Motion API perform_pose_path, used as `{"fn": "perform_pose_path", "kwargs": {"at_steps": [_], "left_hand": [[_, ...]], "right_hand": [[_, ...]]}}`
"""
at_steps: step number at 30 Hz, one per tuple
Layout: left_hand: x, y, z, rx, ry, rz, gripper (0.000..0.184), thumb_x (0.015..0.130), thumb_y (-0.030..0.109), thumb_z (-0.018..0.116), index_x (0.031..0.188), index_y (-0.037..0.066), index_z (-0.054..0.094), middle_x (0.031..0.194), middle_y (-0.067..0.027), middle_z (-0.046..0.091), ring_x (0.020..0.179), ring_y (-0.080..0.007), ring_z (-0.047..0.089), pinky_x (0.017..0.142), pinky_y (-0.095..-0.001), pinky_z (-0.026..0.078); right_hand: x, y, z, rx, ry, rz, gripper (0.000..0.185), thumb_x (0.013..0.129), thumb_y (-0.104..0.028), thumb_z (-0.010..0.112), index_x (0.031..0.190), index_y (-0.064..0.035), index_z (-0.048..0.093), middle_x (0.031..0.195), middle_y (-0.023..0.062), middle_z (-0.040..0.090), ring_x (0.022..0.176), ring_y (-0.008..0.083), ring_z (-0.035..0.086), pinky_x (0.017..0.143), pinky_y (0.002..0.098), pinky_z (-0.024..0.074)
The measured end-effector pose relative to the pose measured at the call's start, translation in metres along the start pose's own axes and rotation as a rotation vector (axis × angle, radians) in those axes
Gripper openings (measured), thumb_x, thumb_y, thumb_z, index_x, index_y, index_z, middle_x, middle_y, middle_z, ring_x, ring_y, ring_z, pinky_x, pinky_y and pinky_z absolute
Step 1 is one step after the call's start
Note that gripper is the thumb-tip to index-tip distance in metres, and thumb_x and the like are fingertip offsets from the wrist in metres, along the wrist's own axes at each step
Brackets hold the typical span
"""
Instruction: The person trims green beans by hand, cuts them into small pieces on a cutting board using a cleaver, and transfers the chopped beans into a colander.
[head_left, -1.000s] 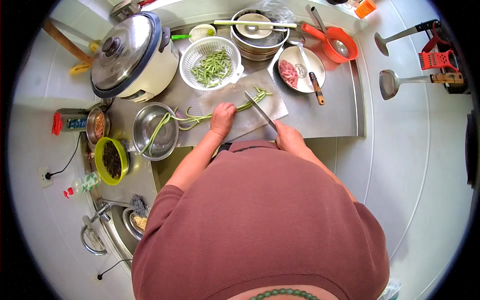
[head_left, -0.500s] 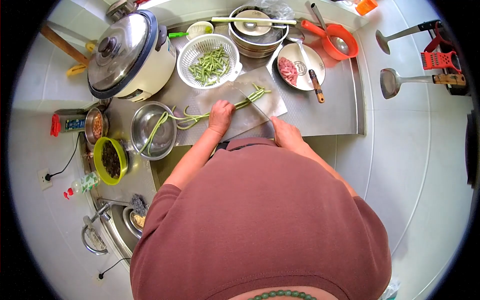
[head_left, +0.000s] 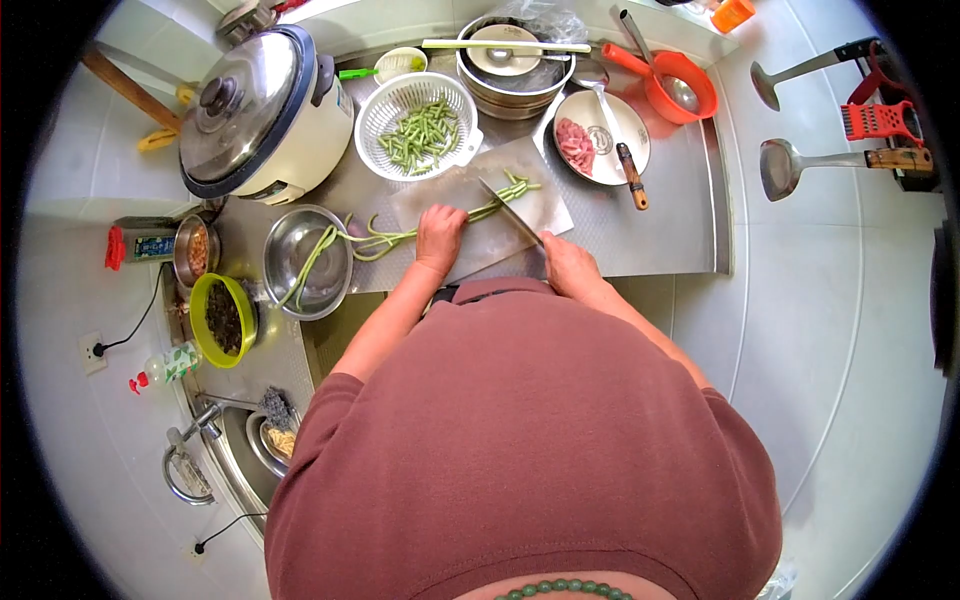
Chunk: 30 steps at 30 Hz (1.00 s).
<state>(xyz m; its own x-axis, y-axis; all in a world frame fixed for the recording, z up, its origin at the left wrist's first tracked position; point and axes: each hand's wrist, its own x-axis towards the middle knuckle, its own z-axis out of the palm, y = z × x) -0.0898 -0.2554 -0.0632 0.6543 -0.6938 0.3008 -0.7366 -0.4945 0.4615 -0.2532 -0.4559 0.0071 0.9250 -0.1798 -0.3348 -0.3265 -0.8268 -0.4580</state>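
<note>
Long green beans run from the steel bowl across to the cutting board. My left hand is closed around the bunch at the board's left part. In my right hand is the handle of a knife, its blade slanting across the beans just right of my left fingers. Cut bean pieces lie at the right end of the bunch. Behind the board, a white colander holds many short cut beans.
A rice cooker stands at back left, stacked steel pots at the back. Right of the board is a plate with sliced meat and a spatula, beside a red ladle-like scoop. A green bowl and sink lie left.
The knife blade has tilted, showing more of its flat side, and sits slightly differently over the beans. Both hands have stayed nearly in place.
</note>
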Motion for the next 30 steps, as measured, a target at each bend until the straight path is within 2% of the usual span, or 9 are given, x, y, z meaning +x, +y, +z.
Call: {"fn": "perform_pose_path", "kwargs": {"at_steps": [3,6,12,21,30], "left_hand": [[-0.002,0.003,0.000,0.005,0.024,-0.017,0.010,0.074,0.008,0.063,0.083,0.009,0.062,0.078,-0.0091,0.058,0.078,-0.0305,0.054,0.071,-0.0404,0.045],[-0.004,0.003,0.001,0.002,0.033,-0.022,0.014,0.073,0.006,0.065,0.086,0.009,0.063,0.079,-0.0086,0.058,0.080,-0.0302,0.054,0.072,-0.0403,0.045],[-0.005,0.000,0.007,-0.051,0.094,0.001,0.016,0.073,0.006,0.066,0.088,0.008,0.065,0.087,-0.0083,0.060,0.086,-0.0300,0.056,0.077,-0.0388,0.047],[-0.005,0.000,0.009,-0.051,0.054,-0.052,0.016,0.075,0.006,0.067,0.091,0.006,0.066,0.089,-0.0093,0.059,0.086,-0.0299,0.055,0.078,-0.0384,0.047],[-0.006,-0.002,0.009,-0.059,0.036,-0.068,0.016,0.076,0.007,0.066,0.092,0.006,0.066,0.090,-0.0096,0.059,0.087,-0.0297,0.055,0.078,-0.0381,0.047]], "right_hand": [[-0.002,-0.004,-0.005,0.039,0.040,-0.012,0.031,0.086,-0.007,0.042,0.117,-0.0041,0.049,0.096,0.0241,0.064,0.086,0.0434,0.062,0.073,0.0534,0.0493],[0.000,-0.004,-0.006,0.067,0.032,0.044,0.032,0.086,-0.007,0.044,0.116,-0.0029,0.049,0.092,0.0251,0.064,0.085,0.0445,0.062,0.074,0.0541,0.0489],[0.000,0.005,-0.005,0.150,0.084,0.015,0.031,0.084,-0.007,0.046,0.114,-0.0005,0.051,0.085,0.0277,0.063,0.081,0.0461,0.061,0.073,0.0536,0.0484],[-0.015,0.000,-0.009,0.161,0.193,-0.151,0.032,0.082,-0.003,0.048,0.114,-0.0015,0.051,0.086,0.0264,0.063,0.079,0.0451,0.060,0.070,0.0521,0.0490],[-0.018,-0.007,-0.010,0.134,0.072,-0.126,0.033,0.083,-0.004,0.049,0.116,-0.0033,0.050,0.090,0.0239,0.063,0.080,0.0446,0.060,0.070,0.0516,0.0497]]}}
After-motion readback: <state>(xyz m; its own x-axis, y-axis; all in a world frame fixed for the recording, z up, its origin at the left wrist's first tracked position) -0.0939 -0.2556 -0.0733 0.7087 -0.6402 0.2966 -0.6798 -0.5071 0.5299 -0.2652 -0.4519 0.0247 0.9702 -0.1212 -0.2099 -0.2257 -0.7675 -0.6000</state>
